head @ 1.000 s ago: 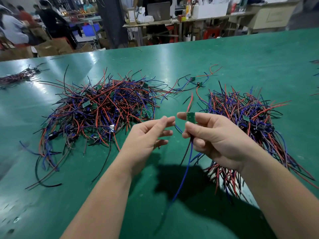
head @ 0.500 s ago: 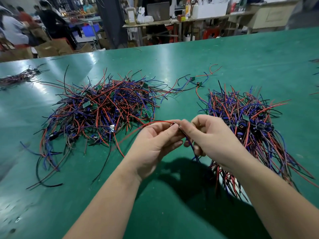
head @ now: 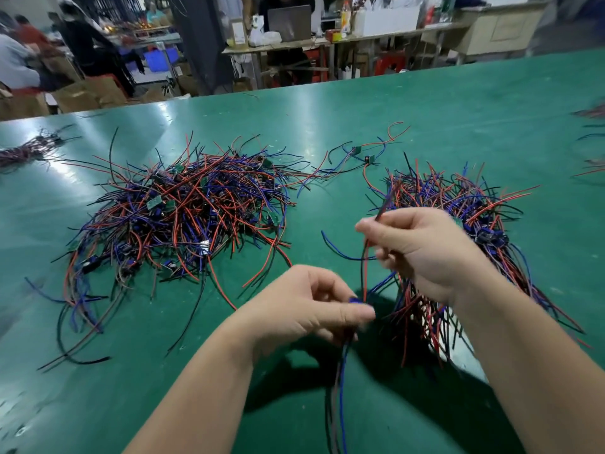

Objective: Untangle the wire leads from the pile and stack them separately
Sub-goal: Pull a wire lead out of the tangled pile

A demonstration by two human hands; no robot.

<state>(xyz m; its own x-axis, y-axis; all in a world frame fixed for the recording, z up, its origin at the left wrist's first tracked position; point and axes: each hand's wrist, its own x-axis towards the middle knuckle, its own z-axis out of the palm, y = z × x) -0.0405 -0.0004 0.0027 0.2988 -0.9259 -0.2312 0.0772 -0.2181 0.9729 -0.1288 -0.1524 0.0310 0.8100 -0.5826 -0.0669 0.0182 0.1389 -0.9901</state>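
Note:
A big tangled pile (head: 183, 221) of red, blue and black wire leads with small green boards lies left of centre on the green table (head: 458, 103). A more ordered stack of leads (head: 458, 204) lies on the right. Between them, my left hand (head: 304, 309) pinches the small blue part of one wire lead (head: 364, 273), its wires hanging down toward me. My right hand (head: 422, 250) is higher and pinches the red and black ends of the same lead, partly covering the near side of the stack.
Two loose leads (head: 363, 155) lie between the pile and the stack at the back. A small bundle (head: 26, 152) sits at the far left edge, and more wires (head: 589, 142) show at the right edge. People and workbenches stand beyond the table.
Both hands met at the lead's middle, then drew apart. My left hand dropped toward me with the blue part; my right hand rose, stretching the red and black wires.

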